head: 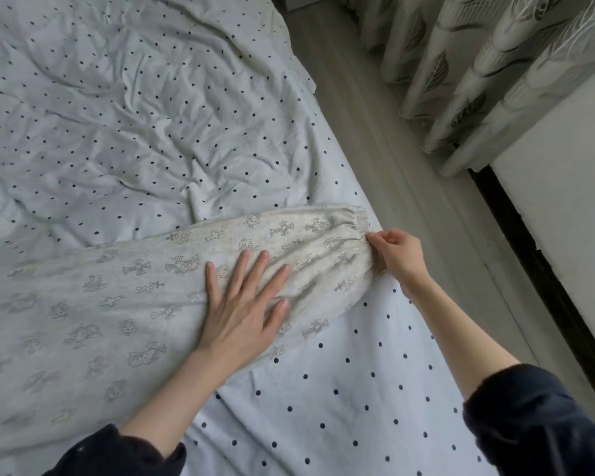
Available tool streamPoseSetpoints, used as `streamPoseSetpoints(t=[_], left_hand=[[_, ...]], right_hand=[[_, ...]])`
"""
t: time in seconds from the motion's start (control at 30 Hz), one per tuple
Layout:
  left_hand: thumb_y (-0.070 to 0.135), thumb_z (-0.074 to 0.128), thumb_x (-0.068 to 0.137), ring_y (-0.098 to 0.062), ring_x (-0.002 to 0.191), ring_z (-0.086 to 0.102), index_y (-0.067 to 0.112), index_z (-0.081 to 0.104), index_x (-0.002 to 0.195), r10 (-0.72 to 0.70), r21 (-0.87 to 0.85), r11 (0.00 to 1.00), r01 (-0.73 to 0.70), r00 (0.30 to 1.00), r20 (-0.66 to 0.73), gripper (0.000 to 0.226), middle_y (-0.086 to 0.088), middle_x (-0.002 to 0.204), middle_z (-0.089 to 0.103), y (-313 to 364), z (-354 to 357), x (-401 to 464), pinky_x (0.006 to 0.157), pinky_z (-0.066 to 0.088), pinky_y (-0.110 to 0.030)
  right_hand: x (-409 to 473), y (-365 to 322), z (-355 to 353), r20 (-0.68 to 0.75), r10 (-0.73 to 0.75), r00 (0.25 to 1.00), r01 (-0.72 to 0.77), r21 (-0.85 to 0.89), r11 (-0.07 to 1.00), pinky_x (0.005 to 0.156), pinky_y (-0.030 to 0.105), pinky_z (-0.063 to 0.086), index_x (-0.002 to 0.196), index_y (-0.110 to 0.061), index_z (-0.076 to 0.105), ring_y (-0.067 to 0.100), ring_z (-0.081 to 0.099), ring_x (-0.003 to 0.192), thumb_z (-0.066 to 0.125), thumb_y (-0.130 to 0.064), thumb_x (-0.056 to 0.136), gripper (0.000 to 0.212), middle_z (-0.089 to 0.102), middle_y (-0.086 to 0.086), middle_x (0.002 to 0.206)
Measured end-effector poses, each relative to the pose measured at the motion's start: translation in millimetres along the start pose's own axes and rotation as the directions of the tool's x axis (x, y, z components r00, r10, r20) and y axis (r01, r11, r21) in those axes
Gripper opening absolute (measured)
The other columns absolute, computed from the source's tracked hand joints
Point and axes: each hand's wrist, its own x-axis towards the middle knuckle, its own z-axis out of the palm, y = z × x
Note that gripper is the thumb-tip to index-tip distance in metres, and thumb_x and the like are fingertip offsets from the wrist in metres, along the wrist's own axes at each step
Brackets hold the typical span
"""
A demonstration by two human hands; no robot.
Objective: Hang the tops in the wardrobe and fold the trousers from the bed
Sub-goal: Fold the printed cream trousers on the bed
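Pale beige trousers printed with grey crosses lie flat across the polka-dot bed, stretching from the lower left to the bed's right edge. My left hand presses flat on the trouser leg, fingers straight and spread. My right hand pinches the elastic cuff at the end of the leg, near the bed's edge. No tops are in view.
A rumpled dotted duvet covers the far part of the bed. A strip of wooden floor runs along the bed's right side. Leaf-patterned curtains hang at the upper right, with a white surface beyond them.
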Motion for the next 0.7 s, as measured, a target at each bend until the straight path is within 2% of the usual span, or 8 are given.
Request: streamPoseSetpoints(t=[0.07,0.17,0.27,0.33,0.43,0.5,0.63,0.7], left_hand=[[0.059,-0.007,0.083,-0.02,0.142,-0.02,0.043,-0.016,0.139,-0.018,0.004,1.0,0.018,1.0,0.009,0.059,0.006,0.156,-0.013,1.7,3.8,5.7,0.109,-0.017,-0.059],[0.059,0.0,0.088,-0.022,0.144,-0.013,0.04,-0.013,0.141,-0.008,-0.032,0.999,0.007,0.999,-0.033,0.058,0.005,0.155,-0.012,8.4,1.8,16.2,0.109,-0.016,-0.058],[0.057,0.006,0.093,-0.023,0.143,-0.02,0.039,-0.016,0.143,-0.015,0.025,1.0,0.014,0.999,0.035,0.057,0.006,0.154,-0.02,13.3,7.5,25.2,0.107,-0.016,-0.062],[0.055,0.004,0.094,-0.023,0.141,-0.024,0.038,-0.019,0.141,-0.027,0.044,0.999,0.024,0.997,0.069,0.056,0.007,0.15,-0.028,14.5,11.8,28.2,0.106,-0.018,-0.063],[0.053,0.005,0.094,-0.021,0.141,-0.024,0.038,-0.024,0.137,-0.019,0.008,1.0,0.019,0.999,0.036,0.054,0.008,0.147,-0.029,12.0,14.2,22.1,0.108,-0.019,-0.058],[0.052,0.007,0.095,-0.02,0.142,-0.023,0.039,-0.026,0.137,-0.03,0.009,1.0,0.03,0.999,0.013,0.054,0.009,0.149,-0.026,7.1,12.3,14.0,0.108,-0.02,-0.055],[0.05,0.009,0.097,-0.021,0.142,-0.021,0.037,-0.026,0.136,-0.081,0.052,0.995,0.079,0.996,0.027,0.055,0.006,0.155,-0.02,-8.8,5.3,-7.4,0.106,-0.023,-0.052],[0.048,0.01,0.098,-0.019,0.143,-0.021,0.036,-0.018,0.143,-0.137,0.006,0.991,0.137,0.99,0.038,0.054,0.008,0.156,-0.017,-20.4,1.6,-20.5,0.108,-0.021,-0.05]], right_hand=[[-6.7,12.1,-1.4,0.039,0.121,0.992,-0.121,-0.006,0.993,0.058,0.028,0.044,0.078,-0.011,0.061,0.013,0.049,0.058,0.063,-0.04,0.086,0.03,0.052,-0.002,0.066],[-17.2,20.6,-10.6,0.169,0.238,0.957,-0.257,0.103,0.961,0.052,0.026,0.046,0.078,-0.009,0.059,0.016,0.051,0.052,0.066,-0.047,0.083,0.039,0.053,0.004,0.064],[-24.2,20.3,-14.9,0.319,0.34,0.885,-0.411,0.189,0.892,0.06,0.029,0.052,0.085,-0.004,0.063,0.019,0.06,0.058,0.071,-0.044,0.079,0.041,0.061,0.007,0.065],[-27.4,15.6,-12.7,0.39,0.387,0.835,-0.515,0.31,0.799,0.065,0.031,0.053,0.093,-0.002,0.061,0.022,0.062,0.065,0.072,-0.033,0.08,0.035,0.061,0.01,0.075],[-39.3,9.3,-4.8,0.439,0.448,0.779,-0.627,0.53,0.571,0.076,0.034,0.051,0.104,-0.002,0.056,0.026,0.062,0.085,0.071,-0.02,0.081,0.033,0.062,0.012,0.092],[-49.4,4.2,0.7,0.375,0.447,0.812,-0.576,0.64,0.509,0.078,0.035,0.049,0.097,-0.003,0.057,0.024,0.059,0.081,0.071,-0.014,0.081,0.023,0.059,0.01,0.089],[-77.7,-24.9,13.4,0.067,0.301,0.951,-0.276,0.617,0.737,0.076,0.03,0.048,0.086,-0.012,0.058,0.013,0.059,0.071,0.069,-0.012,0.082,0.011,0.062,0.002,0.081],[-97.0,-45.9,22.3,-0.048,0.152,0.987,-0.096,0.584,0.806,0.064,0.022,0.048,0.075,-0.013,0.056,0.012,0.056,0.067,0.067,-0.01,0.083,0.014,0.059,0.002,0.076]])
